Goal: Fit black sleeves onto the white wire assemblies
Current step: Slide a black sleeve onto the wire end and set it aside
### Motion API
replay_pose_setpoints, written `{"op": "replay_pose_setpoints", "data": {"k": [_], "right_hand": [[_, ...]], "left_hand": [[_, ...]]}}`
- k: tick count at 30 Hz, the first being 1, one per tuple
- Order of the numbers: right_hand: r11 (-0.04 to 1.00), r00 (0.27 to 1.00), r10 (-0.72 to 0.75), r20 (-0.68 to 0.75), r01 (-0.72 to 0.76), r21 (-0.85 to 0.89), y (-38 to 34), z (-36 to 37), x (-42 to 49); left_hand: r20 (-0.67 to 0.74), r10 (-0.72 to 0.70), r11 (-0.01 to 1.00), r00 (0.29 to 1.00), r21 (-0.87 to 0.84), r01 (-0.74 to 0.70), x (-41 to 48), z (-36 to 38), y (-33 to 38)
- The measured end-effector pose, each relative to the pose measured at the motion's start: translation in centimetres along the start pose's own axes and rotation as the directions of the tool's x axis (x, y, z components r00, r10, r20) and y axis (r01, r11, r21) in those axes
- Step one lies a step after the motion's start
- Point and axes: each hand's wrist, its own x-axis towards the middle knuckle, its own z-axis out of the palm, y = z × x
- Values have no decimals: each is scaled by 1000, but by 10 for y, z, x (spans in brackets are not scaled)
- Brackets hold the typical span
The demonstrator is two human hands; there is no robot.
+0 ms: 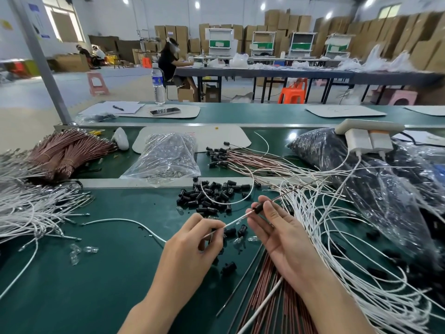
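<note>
My left hand (195, 239) pinches the end of a thin white wire (237, 220) above the green bench. The wire runs up and right into a black sleeve (258, 208), which my right hand (277, 230) pinches between thumb and forefinger. A thin brown lead (289, 192) sticks out beyond the sleeve. Behind my hands lies a loose pile of black sleeves (212, 196). Several more sleeves lie scattered under my hands. A big tangle of white wires (337, 237) spreads out on the right.
Bundles of white wires (29, 208) and copper-coloured wires (69, 150) lie at the left. Clear bags of parts (166, 155) and dark parts (361, 179) sit behind. Small glass bulbs (81, 251) lie on the green mat (96, 285). Brown rods (262, 302) lie under my right forearm.
</note>
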Motion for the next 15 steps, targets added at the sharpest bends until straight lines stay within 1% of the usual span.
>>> {"op": "replay_pose_setpoints", "data": {"k": [7,15], "right_hand": [[994,1000,-26,1,26,-110,5,1,0],[993,1000,-22,-16,21,-114,6,1,1]], "left_hand": [[-6,7,1000,1000,-6,-7,1,0,0],[1,45,999,999,-19,-45,1,-2,2]]}}
